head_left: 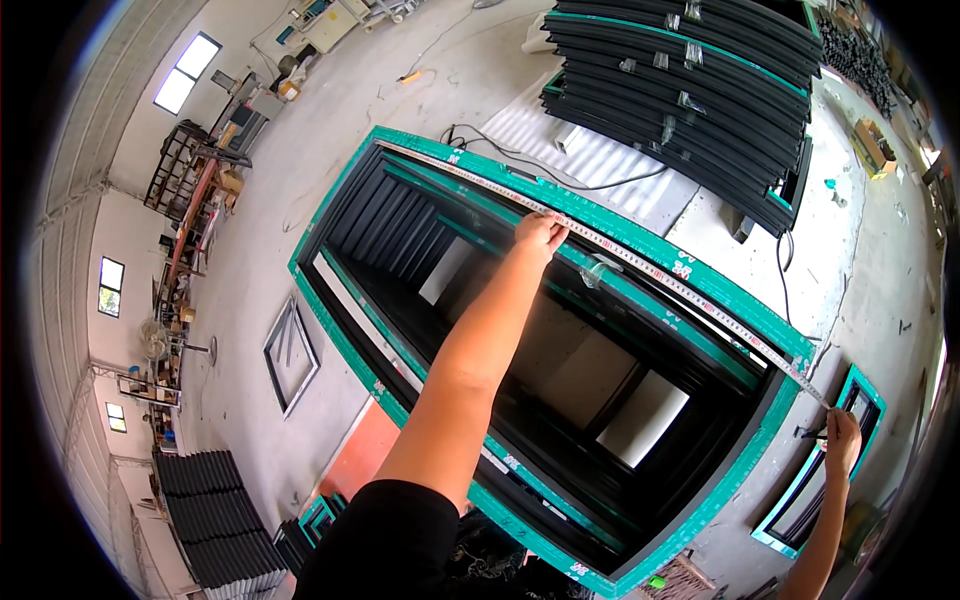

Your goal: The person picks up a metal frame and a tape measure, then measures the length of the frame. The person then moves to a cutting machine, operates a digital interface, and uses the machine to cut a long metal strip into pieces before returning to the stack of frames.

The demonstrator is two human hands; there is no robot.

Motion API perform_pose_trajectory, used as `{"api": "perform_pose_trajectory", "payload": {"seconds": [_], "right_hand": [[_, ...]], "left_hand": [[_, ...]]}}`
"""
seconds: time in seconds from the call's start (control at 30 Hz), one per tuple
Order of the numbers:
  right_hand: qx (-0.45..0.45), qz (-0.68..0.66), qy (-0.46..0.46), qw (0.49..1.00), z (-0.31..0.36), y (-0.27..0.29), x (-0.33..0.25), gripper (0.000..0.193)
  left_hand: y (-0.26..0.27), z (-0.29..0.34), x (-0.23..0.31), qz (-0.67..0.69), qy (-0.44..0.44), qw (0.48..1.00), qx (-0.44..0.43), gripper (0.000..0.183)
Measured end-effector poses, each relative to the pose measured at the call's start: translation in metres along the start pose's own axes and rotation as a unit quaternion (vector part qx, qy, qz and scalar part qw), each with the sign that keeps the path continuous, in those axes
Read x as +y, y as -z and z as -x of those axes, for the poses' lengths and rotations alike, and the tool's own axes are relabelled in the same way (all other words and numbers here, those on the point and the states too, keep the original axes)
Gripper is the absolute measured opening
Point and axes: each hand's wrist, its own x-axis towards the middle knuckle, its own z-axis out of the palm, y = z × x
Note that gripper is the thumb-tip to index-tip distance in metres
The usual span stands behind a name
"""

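A stack of large black window frames, edged with green protective film, fills the middle. The white blade of a tape measure stretches along the top frame's far side, from its far left corner past its right corner. Partway along, my left hand pinches the blade at the frame's inner edge. Beyond the right corner, my right hand is closed around the tape's other end. Whether the tape's case sits inside that fist is hidden. A scrap of clear wrap clings to the frame right of my left hand.
A tall stack of black frames stands at the far right. A small green-edged frame leans by my right hand. On the floor at left lies a grey frame. A black cable trails behind the big frames.
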Motion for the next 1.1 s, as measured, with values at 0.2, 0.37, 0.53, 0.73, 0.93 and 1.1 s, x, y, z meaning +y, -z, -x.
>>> {"api": "perform_pose_trajectory", "payload": {"seconds": [0.2,0.37,0.53,0.73,0.93,1.1], "right_hand": [[-0.02,0.006,-0.018,1.0,0.0,-0.001,-0.005,0.018],[-0.039,0.092,-0.071,0.992,0.004,-0.005,0.017,0.018],[0.009,0.065,-0.001,0.998,-0.034,-0.013,-0.019,0.013],[0.039,0.105,0.005,0.994,-0.025,-0.011,-0.003,0.016],[0.051,0.13,0.02,0.99,-0.027,-0.017,-0.006,0.013],[0.066,0.135,0.038,0.988,-0.026,-0.019,-0.001,0.012]], "left_hand": [[0.005,-0.016,0.0,0.015,0.007,1.0,-0.014,0.006],[0.008,-0.047,-0.015,0.033,-0.02,0.979,-0.202,0.018],[0.081,-0.133,0.011,-0.002,0.065,0.996,-0.062,0.008],[0.012,-0.065,0.018,-0.102,0.055,0.993,-0.005,0.012],[0.015,-0.064,0.03,-0.116,0.071,0.991,0.01,0.011],[0.011,-0.059,0.031,-0.118,0.085,0.989,0.007,0.009]]}}
